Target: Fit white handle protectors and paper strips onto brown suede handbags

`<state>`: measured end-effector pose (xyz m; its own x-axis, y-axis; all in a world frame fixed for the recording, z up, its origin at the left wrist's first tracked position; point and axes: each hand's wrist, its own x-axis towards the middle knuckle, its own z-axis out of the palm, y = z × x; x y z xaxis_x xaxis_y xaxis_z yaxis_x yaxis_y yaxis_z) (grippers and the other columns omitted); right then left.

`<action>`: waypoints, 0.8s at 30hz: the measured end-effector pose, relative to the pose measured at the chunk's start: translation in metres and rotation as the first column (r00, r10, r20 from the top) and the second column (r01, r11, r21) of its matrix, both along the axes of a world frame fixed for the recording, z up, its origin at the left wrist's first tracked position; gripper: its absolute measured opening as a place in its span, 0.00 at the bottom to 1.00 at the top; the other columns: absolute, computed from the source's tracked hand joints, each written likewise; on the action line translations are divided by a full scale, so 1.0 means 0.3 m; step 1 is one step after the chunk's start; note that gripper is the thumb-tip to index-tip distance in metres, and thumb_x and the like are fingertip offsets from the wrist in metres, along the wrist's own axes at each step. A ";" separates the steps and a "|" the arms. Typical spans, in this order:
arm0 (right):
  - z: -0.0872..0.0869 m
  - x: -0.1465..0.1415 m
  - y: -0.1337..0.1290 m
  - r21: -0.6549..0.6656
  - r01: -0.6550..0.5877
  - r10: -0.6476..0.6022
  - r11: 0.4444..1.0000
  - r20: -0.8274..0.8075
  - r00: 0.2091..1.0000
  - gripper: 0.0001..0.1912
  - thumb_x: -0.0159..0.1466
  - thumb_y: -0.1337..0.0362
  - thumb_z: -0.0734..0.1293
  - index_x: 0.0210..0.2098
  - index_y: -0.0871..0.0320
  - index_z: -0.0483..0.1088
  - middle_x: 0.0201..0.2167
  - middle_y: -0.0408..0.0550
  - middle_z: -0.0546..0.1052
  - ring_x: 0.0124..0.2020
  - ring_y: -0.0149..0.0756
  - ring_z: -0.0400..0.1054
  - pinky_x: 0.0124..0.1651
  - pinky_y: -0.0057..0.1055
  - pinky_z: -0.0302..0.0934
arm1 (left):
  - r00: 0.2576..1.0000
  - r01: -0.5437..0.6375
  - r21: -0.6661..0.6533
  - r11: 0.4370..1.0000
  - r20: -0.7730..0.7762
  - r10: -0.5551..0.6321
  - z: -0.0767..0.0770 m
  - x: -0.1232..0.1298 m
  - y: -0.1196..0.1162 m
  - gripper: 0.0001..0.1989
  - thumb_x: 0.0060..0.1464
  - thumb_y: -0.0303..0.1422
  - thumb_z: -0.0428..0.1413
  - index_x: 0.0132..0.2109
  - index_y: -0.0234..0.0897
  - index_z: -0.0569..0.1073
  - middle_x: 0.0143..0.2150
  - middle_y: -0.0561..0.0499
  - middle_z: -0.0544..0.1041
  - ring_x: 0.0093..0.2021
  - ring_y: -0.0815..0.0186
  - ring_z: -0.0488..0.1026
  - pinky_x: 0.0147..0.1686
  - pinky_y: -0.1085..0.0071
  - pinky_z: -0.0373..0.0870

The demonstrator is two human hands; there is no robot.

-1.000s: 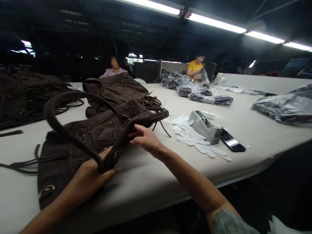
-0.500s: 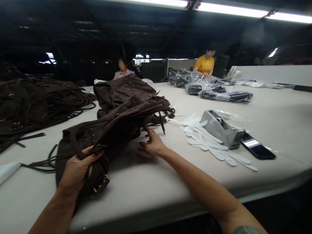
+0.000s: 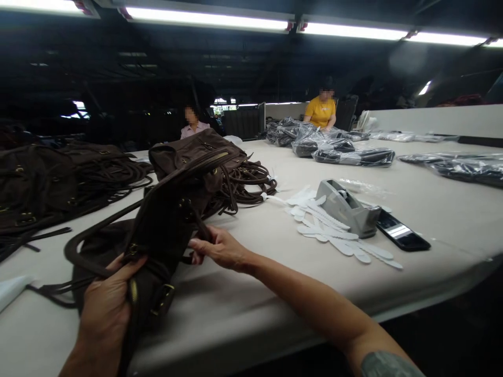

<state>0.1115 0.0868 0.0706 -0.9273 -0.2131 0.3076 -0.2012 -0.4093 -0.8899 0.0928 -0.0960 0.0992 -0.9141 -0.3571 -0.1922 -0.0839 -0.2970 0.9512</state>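
Left hand (image 3: 105, 309) and right hand (image 3: 230, 252) are clamping a brown bag (image 3: 155, 230) at the counter's (image 3: 251, 309) near side — its loose straps (image 3: 55, 288) are trailing, risking a snag if tugged sideways.

Glaring overhead tubes (image 3: 208, 20), dark surroundings, soft shadows, slight blur.

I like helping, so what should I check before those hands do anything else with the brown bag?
1. Left hand has a grip on the brown bag: ok.
2. Right hand touches the bag too: ok.
3. Bag lies flat: not ok, part is lifted.
4. Grey dispenser is apart from the bag: ok.
5. Phone lies on the table: ok.
6. Bag is empty inside: cannot tell.
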 end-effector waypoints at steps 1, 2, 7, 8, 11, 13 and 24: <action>0.040 0.031 0.010 -0.083 -0.029 0.027 0.996 -0.022 0.999 0.17 0.57 0.52 0.74 0.33 0.58 0.69 0.18 0.35 0.68 0.22 0.28 0.65 0.36 0.30 0.65 | 0.999 -0.046 0.023 0.999 0.002 0.046 0.019 -0.018 0.000 0.19 0.44 0.19 0.61 0.45 0.38 0.79 0.29 0.56 0.79 0.27 0.72 0.76 0.35 0.75 0.78; 0.078 0.057 0.025 -0.174 -0.060 0.055 0.983 -0.036 0.998 0.17 0.58 0.53 0.73 0.37 0.59 0.70 0.19 0.35 0.68 0.22 0.26 0.64 0.35 0.28 0.66 | 0.993 -0.109 0.046 0.993 -0.031 0.111 0.037 -0.042 0.002 0.21 0.43 0.19 0.62 0.46 0.38 0.79 0.31 0.56 0.79 0.29 0.71 0.76 0.38 0.73 0.78; 0.171 0.084 0.145 -0.505 -0.124 0.158 0.854 0.026 0.987 0.13 0.64 0.70 0.67 0.48 0.64 0.71 0.26 0.38 0.73 0.18 0.18 0.58 0.31 0.18 0.68 | 0.722 -0.530 -0.421 0.736 -0.680 0.131 0.033 -0.175 0.054 0.24 0.47 0.28 0.63 0.52 0.26 0.75 0.47 0.41 0.78 0.49 0.55 0.75 0.55 0.54 0.71; 0.170 0.076 0.172 -0.570 -0.059 0.146 0.819 0.108 0.983 0.10 0.66 0.73 0.65 0.47 0.65 0.71 0.26 0.39 0.73 0.18 0.18 0.59 0.33 0.18 0.69 | 0.690 -0.570 -0.573 0.588 -0.723 -0.036 0.007 -0.190 0.067 0.23 0.51 0.28 0.60 0.54 0.24 0.73 0.50 0.36 0.76 0.53 0.50 0.72 0.57 0.51 0.67; 0.147 0.058 0.248 -0.652 0.229 0.094 0.723 0.421 0.902 0.08 0.69 0.75 0.59 0.41 0.67 0.70 0.24 0.41 0.73 0.20 0.19 0.64 0.36 0.17 0.71 | 0.632 -0.532 -0.831 0.160 -0.516 -0.579 -0.098 -0.187 0.100 0.24 0.54 0.22 0.51 0.59 0.29 0.70 0.56 0.34 0.71 0.60 0.47 0.65 0.59 0.47 0.63; 0.124 0.063 0.286 -0.600 0.370 0.035 0.710 0.555 0.831 0.10 0.70 0.75 0.56 0.38 0.67 0.69 0.23 0.43 0.74 0.21 0.22 0.67 0.35 0.19 0.71 | 0.504 -0.464 -0.886 0.028 -0.290 -0.814 -0.164 -0.160 0.113 0.24 0.50 0.18 0.49 0.52 0.37 0.75 0.56 0.38 0.71 0.59 0.49 0.67 0.58 0.50 0.65; -0.062 0.368 0.337 -0.652 0.501 -0.003 0.570 0.608 0.794 0.23 0.73 0.57 0.53 0.47 0.71 0.69 0.30 0.52 0.78 0.32 0.34 0.74 0.44 0.31 0.71 | 0.109 0.048 -0.988 -0.144 0.148 -0.983 -0.159 0.115 0.151 0.26 0.57 0.30 0.51 0.63 0.46 0.66 0.57 0.49 0.75 0.56 0.60 0.72 0.57 0.63 0.69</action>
<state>0.2219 0.1881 0.0520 -0.9490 0.1344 -0.2852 -0.0586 -0.9640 -0.2595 0.1273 -0.0508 0.0515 -0.3079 0.9276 0.2115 0.9210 0.2348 0.3107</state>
